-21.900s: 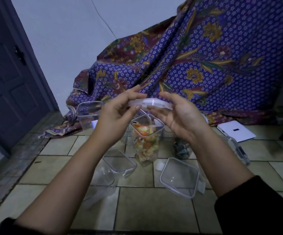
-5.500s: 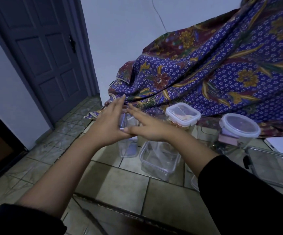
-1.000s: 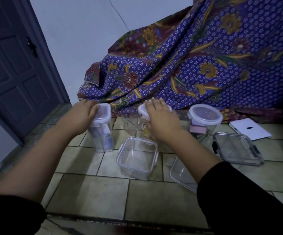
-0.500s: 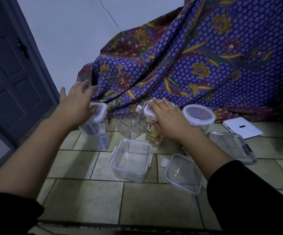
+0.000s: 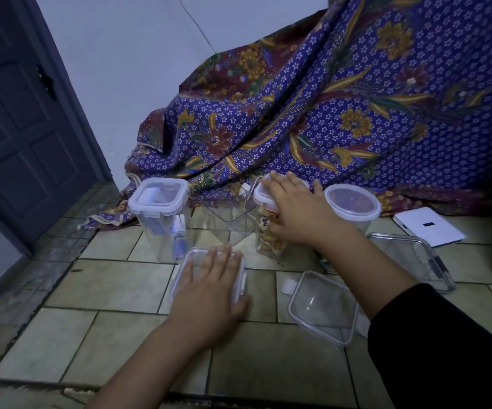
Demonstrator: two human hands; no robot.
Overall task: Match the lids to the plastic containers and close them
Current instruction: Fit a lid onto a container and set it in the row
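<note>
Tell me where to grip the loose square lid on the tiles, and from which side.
Probably pinch the square lid at its left rim beside the protruding tab, coming down from the left. It lies flat, so only the raised rim offers a grip, and the right forearm crowds its far-right side.

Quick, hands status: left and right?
Left hand: open, flat on the low square container.
Right hand: open, pressing the filled container's lid.
</note>
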